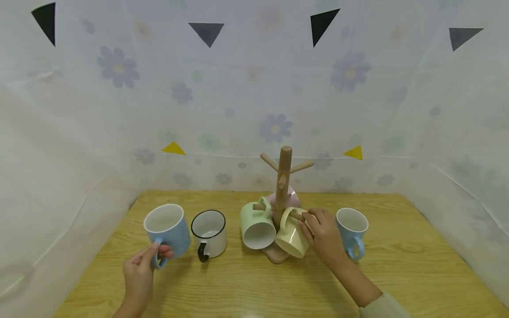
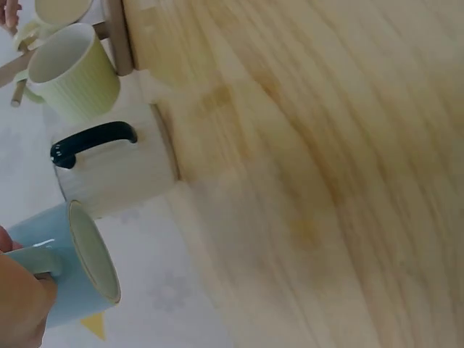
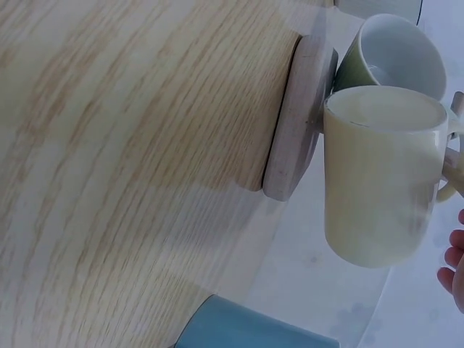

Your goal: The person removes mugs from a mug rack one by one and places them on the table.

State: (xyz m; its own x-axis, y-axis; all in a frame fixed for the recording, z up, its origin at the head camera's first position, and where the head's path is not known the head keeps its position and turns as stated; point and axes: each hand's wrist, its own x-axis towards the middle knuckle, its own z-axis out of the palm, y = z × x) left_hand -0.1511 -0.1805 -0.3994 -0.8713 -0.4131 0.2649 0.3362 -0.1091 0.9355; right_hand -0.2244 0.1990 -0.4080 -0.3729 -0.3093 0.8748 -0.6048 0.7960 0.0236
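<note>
My left hand [image 1: 141, 269] grips a light blue mug [image 1: 171, 238] by its handle, holding it upright at the left. In the left wrist view that blue mug [image 2: 61, 268] shows its base. My right hand [image 1: 324, 234] is at the wooden mug tree [image 1: 283, 176], thumb and fingers about the end of a lower peg [image 1: 297, 215]. A cream mug [image 1: 294, 238] hangs tilted from this peg by its handle. In the right wrist view the fingers [image 3: 453, 264] sit apart from the cream mug's body [image 3: 384, 185]. A pale green mug [image 1: 258, 227] hangs on the neighbouring peg.
A white enamel mug [image 1: 212, 238] with black rim and handle stands between the held mug and the tree. Another blue mug [image 1: 351, 229] stands right of my right hand. A pink mug [image 1: 292, 198] is partly hidden behind the tree. Upper pegs [image 1: 302, 166] stick out bare.
</note>
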